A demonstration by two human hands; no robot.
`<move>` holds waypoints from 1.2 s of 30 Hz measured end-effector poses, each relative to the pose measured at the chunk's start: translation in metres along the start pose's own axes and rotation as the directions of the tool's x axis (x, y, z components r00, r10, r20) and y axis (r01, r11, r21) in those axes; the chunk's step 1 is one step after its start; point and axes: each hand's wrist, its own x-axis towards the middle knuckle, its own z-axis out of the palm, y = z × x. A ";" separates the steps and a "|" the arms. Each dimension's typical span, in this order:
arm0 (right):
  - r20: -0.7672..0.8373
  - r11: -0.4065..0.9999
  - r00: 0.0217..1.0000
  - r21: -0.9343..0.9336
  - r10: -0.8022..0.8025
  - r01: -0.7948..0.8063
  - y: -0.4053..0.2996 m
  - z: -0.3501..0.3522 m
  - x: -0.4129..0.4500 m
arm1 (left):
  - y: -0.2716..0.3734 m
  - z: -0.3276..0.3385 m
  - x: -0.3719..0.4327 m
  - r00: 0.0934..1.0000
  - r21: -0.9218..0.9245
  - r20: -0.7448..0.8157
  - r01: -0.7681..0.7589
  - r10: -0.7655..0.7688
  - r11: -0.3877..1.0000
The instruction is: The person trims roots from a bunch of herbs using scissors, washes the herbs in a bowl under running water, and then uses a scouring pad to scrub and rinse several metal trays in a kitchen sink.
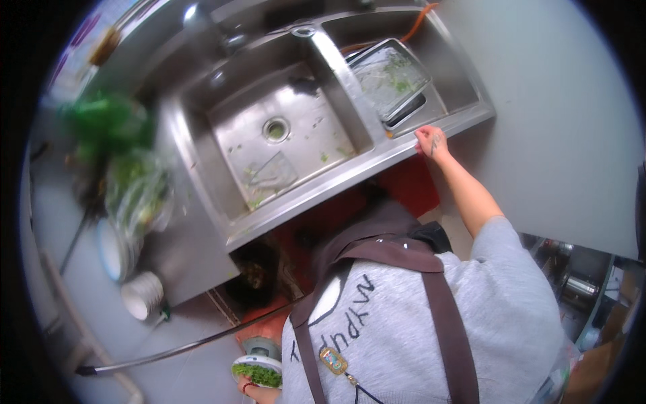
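Note:
My right hand (430, 140) is at the front rim of the right sink basin, its fingers curled together with nothing visible in them. Close by, a metal tray (391, 78) with scraps of greens and water lies tilted in that basin. Low at the left of my body, my left hand (245, 382), with a red bracelet at the wrist, touches leafy greens (260, 374) at the edge of a white bowl (241, 359). Its fingers are partly hidden. The bowl rests on a grey device that resembles a kitchen scale (262, 348).
The left basin (303, 134) holds leaf scraps and a clear plastic piece (275, 171). Blurred bagged greens (139, 189), a green bag (108, 121) and stacked white bowls (143, 295) are at left. An orange hose (420, 21) crosses the right basin; a pale surface (550, 116) extends at right.

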 end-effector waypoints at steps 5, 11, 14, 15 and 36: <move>-0.128 0.989 0.991 0.130 -0.047 0.064 0.094 -0.025 0.194 | 0.145 0.050 -0.129 0.910 -0.390 -0.352 -0.356 0.220 0.850; 0.049 0.948 0.972 0.237 -0.228 0.211 0.035 -0.029 0.280 | 0.325 0.033 -0.358 0.519 -0.070 -0.319 -0.847 0.793 0.526; 0.129 0.936 0.931 0.130 -0.342 0.326 0.017 -0.019 0.309 | 0.391 0.011 -0.465 0.432 -0.191 -0.260 -0.900 0.863 0.393; 0.136 0.918 0.908 0.034 -0.396 0.396 0.014 -0.012 0.316 | 0.409 0.008 -0.490 0.422 -0.246 -0.234 -0.897 0.876 0.366; 0.223 0.523 0.477 0.462 -0.850 0.716 -0.184 0.085 0.206 | 0.615 0.185 -0.641 -0.182 -0.695 0.080 -0.715 0.980 -0.076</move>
